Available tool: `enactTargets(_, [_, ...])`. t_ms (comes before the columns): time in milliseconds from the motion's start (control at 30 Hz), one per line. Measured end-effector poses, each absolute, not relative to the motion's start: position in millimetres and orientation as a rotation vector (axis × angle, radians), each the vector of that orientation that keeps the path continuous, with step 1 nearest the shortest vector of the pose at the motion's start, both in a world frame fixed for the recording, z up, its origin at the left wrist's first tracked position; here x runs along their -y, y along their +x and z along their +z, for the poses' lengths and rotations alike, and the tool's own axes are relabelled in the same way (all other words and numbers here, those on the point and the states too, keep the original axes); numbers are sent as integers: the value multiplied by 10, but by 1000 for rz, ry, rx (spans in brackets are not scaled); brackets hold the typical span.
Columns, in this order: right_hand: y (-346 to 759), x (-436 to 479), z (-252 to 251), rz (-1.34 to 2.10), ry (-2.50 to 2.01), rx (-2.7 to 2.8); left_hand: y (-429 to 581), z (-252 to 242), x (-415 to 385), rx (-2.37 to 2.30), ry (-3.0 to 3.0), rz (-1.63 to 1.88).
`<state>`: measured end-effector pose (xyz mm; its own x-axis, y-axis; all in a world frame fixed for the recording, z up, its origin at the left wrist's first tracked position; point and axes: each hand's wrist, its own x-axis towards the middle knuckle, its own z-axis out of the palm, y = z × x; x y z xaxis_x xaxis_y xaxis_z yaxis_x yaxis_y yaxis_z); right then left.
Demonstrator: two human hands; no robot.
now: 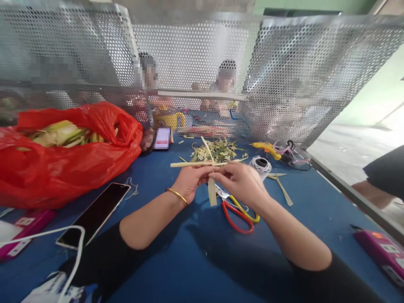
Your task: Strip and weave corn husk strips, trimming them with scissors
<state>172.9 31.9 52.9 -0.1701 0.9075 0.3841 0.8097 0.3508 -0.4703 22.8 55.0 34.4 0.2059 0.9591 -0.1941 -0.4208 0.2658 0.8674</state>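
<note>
My left hand (pixel 191 179) and my right hand (pixel 238 179) meet over the blue table, fingers pinched together. Between them they hold pale leaf strips (pixel 212 191) that cross each other, with ends sticking out to the left, upward and downward. The exact crossing point is partly covered by my fingers. Under my right hand lie scissors (pixel 236 216) with one red and one yellow handle, their blades partly hidden by the hand and strips. Just beyond the hands is a heap of leaf scraps (pixel 217 149). A gold bangle circles my left wrist.
A red plastic bag (pixel 72 168) of husks stands at left, near a dark phone (pixel 97 214) and a white cable (pixel 77 248). A white cord spool (pixel 260 165), loose strips (pixel 284 191) and a yellow glue gun (pixel 268 149) lie right. A perforated metal screen (pixel 195 54) stands behind, people beyond it.
</note>
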Motion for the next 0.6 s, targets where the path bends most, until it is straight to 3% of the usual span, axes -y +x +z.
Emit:
enactTargets(433, [1656,-395,385,375,-1124,2127,218,351,-592,-873,734,1211])
enactTargets(600, [1681,-409,372,456,-1215,2098,240,353,-584,-858,728,1224])
